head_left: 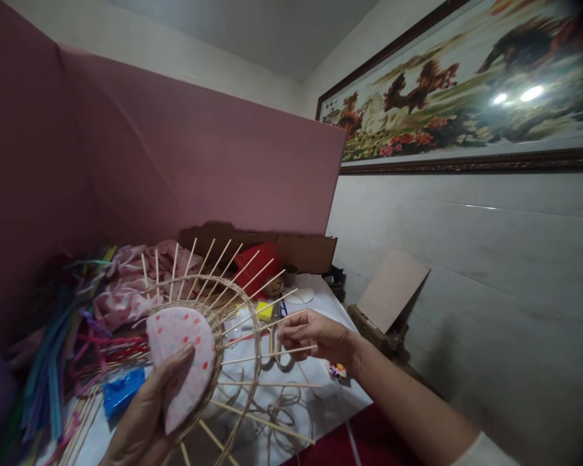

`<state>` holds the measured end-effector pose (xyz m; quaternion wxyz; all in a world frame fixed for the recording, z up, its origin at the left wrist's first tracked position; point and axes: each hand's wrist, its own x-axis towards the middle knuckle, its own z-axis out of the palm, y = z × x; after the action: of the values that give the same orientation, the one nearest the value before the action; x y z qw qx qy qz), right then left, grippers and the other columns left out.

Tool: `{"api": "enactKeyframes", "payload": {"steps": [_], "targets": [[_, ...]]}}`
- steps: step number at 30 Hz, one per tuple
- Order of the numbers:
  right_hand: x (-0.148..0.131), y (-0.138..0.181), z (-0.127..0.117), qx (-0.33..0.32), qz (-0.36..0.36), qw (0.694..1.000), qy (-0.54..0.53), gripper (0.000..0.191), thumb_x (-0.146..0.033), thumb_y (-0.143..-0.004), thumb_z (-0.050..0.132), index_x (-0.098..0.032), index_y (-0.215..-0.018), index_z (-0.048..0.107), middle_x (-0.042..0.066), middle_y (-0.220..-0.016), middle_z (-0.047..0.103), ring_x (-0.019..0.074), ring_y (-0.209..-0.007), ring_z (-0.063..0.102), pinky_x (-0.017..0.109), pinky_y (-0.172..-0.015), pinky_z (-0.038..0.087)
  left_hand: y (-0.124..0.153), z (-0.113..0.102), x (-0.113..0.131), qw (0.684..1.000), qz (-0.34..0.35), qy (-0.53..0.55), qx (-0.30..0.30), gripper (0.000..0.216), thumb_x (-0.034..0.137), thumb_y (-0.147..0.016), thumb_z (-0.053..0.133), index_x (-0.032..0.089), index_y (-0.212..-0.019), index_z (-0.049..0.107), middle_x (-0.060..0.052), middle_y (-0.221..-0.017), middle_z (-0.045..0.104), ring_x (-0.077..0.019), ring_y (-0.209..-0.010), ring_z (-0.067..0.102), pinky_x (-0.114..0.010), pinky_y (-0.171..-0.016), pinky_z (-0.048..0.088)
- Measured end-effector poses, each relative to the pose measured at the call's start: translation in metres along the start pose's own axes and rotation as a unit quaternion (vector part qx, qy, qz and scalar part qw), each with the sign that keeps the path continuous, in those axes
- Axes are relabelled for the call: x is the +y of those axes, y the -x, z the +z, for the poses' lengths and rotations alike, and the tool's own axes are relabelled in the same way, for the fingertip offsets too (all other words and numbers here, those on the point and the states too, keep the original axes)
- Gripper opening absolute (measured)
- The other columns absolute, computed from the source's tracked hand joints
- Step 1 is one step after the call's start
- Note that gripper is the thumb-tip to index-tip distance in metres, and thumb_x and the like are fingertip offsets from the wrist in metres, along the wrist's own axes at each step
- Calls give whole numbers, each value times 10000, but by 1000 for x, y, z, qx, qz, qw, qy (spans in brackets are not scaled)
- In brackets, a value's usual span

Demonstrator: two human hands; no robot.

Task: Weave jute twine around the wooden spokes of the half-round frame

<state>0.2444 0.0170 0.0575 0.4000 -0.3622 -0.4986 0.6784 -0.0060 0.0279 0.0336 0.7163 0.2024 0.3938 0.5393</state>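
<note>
Wicker piece (218, 343): at seven o'clock, sticks (291, 386) fanning out
Left hand (143, 414): closed on it, thumb over spotted cloth (177, 333)
Right hand (315, 333): curled nearly closed among the sticks, can't tell what's pinched

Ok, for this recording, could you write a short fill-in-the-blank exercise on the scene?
The left hand rests its ____ on the spotted fabric.
The hand at the outer ends of the thin sticks is the ____ one.
The plastic packet is coloured ____.
The framed picture's animals are ____.

Missing words: thumb; right; blue; horses.
</note>
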Motion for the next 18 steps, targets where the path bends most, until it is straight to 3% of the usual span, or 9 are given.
{"api": "enactKeyframes", "payload": {"steps": [5, 9, 15, 18], "targets": [[-16, 11, -35, 97, -100, 987, -76, 131, -143, -666, 709, -116, -712, 588, -36, -590, 489, 25, -463, 356, 146, -423, 245, -4, -2, 2, 1000, 14, -17, 2, 174, 72, -728, 580, 94, -890, 641, -102, -689, 721, -216, -557, 679, -334, -519, 584], [-28, 20, -62, 230, -227, 935, -146, 164, -93, -637, 700, -131, -737, 575, -58, -561, 449, 22, -451, 335, 121, -403, 254, -2, -2, 3, 1000, 10, -25, 3, 198, 65, -709, 588, 99, -899, 633, -94, -671, 719, -222, -541, 675, -332, -494, 582], [-33, 12, -67, 283, -279, 905, -151, 114, -120, -661, 673, -136, -720, 577, -34, -582, 490, 35, -449, 375, 123, -374, 296, 1, 1, 3, 1000, -2, -24, 6, 252, 85, -695, 591, 81, -943, 634, -98, -641, 710, -246, -554, 680, -334, -495, 582], [-42, 13, -69, 302, -301, 890, -164, 65, -102, -704, 611, -142, -732, 568, 7, -696, 569, 45, -491, 438, 117, -363, 312, -2, 0, 2, 999, 8, -30, 13, 203, 75, -700, 592, 81, -897, 639, -101, -649, 713, -233, -552, 679, -315, -495, 578]]}}
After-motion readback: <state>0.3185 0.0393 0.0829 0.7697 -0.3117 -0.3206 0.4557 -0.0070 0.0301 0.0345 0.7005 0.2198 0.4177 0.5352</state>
